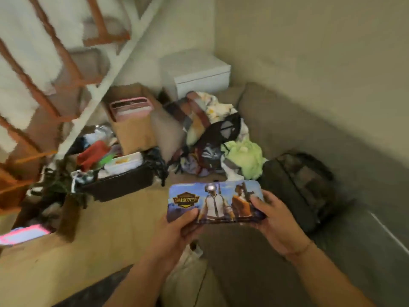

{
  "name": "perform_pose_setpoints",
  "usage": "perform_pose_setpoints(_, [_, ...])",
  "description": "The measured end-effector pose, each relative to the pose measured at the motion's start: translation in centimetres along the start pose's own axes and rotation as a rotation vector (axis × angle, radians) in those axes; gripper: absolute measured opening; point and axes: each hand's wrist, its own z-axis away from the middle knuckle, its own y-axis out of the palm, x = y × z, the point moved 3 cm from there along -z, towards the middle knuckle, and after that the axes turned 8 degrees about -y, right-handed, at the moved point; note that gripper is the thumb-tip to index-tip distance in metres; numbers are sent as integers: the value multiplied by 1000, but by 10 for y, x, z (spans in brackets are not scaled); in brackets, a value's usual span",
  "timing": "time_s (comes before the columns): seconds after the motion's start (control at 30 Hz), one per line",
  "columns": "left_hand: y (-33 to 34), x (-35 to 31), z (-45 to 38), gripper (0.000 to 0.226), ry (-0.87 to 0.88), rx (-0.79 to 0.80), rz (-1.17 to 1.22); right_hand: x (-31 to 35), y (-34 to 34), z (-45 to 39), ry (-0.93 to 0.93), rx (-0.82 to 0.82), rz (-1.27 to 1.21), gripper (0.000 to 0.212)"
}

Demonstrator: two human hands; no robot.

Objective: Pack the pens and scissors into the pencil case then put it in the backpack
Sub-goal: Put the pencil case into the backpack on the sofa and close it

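A: Where is the pencil case (215, 202)?

B: Up in the air, held level between both hands above the sofa (287, 129). Its lid is closed and faces up, printed with two game figures and a yellow badge.

A: How are the hands set on it?

B: The left hand (180, 227) is clamped on the case's left end, thumb lying across the lid and fingers curled underneath. The right hand (273, 220) is clamped on the right end the same way, thumb on top by the orange figure.

A: And the backpack (303, 187)?

B: It is dark and lies on the sofa seat against the backrest, just right of the case and beyond the right hand. Nothing touches it. Whether it is open cannot be told; the view is too blurred.

A: What else is around?

B: A heap of clothes (221, 138) fills the far end of the sofa seat. On the floor to the left sit a dark basket (119, 185) full of odds and ends and a cardboard box (132, 127) behind it. No pens or scissors can be seen.
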Motion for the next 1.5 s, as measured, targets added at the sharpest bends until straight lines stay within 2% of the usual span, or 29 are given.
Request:
perform_pose_setpoints(0.07, [51, 10, -30, 23, -75, 84, -53, 20, -50, 2, -58, -115, -48, 29])
perform_pose_setpoints(0.17, [121, 31, -64, 34, -186, 202, -114, 40, -111, 9, -102, -304, -196, 43])
perform_pose_setpoints(0.27, [178, 53, -88, 26, -254, 299, -176, 49, -154, 15, -168, -414, -360, 48])
perform_pose_setpoints(0.37, [215, 72, -113, 32, -325, 345, -227, 40, -179, 12, -180, -490, -474, 42])
perform_pose_setpoints(0.47, [239, 84, -138, 26, -367, 378, -350, 29, -196, 2, -193, -608, -503, 52])
perform_pose_setpoints(0.57, [260, 83, -170, 19, -407, 499, -519, 17, -217, -10, -213, -740, -539, 41])
perform_pose_setpoints(0.63, [277, 76, -210, 23, -368, 618, -724, 8, -234, -17, -243, -822, -597, 42])
perform_pose_setpoints(0.67, [287, 71, -239, 29, -288, 616, -833, 5, -243, -22, -244, -867, -612, 42])
perform_pose_setpoints(0.77, [321, 61, -340, 33, 149, 486, -1337, -18, -275, -28, -255, -1082, -648, 36])
perform_pose_setpoints(0.8, [332, 66, -370, 31, 229, 515, -1534, -29, -284, -28, -263, -1149, -658, 32])
perform_pose_setpoints(0.83, [342, 75, -395, 28, 234, 583, -1710, -40, -293, -28, -268, -1198, -671, 30])
perform_pose_setpoints(0.9, [358, 101, -440, 24, 131, 724, -1989, -58, -306, -33, -274, -1231, -729, 32])
perform_pose_setpoints(0.93, [362, 114, -459, 21, 96, 769, -2134, -62, -305, -39, -322, -1145, -788, 35])
perform_pose_setpoints(0.97, [366, 127, -475, 26, 83, 802, -2276, -64, -303, -49, -398, -1018, -836, 39])
perform_pose_setpoints(1.03, [370, 151, -497, 49, 53, 847, -2436, -69, -301, -60, -463, -1080, -876, 43])
perform_pose_setpoints(1.1, [374, 172, -511, 56, 31, 848, -2368, -76, -304, -67, -430, -1170, -850, 44])
perform_pose_setpoints(1.13, [376, 180, -515, 57, 41, 826, -2302, -83, -302, -71, -457, -1153, -877, 42])
perform_pose_setpoints(1.2, [382, 192, -524, 56, 94, 789, -2173, -91, -305, -77, -285, -1361, -743, 45])
perform_pose_setpoints(1.23, [385, 197, -529, 57, 97, 777, -2109, -88, -304, -86, -299, -1376, -723, 49])
perform_pose_setpoints(1.33, [389, 205, -543, 63, 43, 745, -2008, -80, -305, -110, -324, -1346, -698, 66])
perform_pose_setpoints(1.37, [390, 206, -547, 66, 26, 728, -2002, -78, -305, -117, -305, -1344, -680, 66])
perform_pose_setpoints(1.5, [398, 207, -555, 65, 43, 779, -2085, -75, -310, -137, -321, -1287, -645, 46])
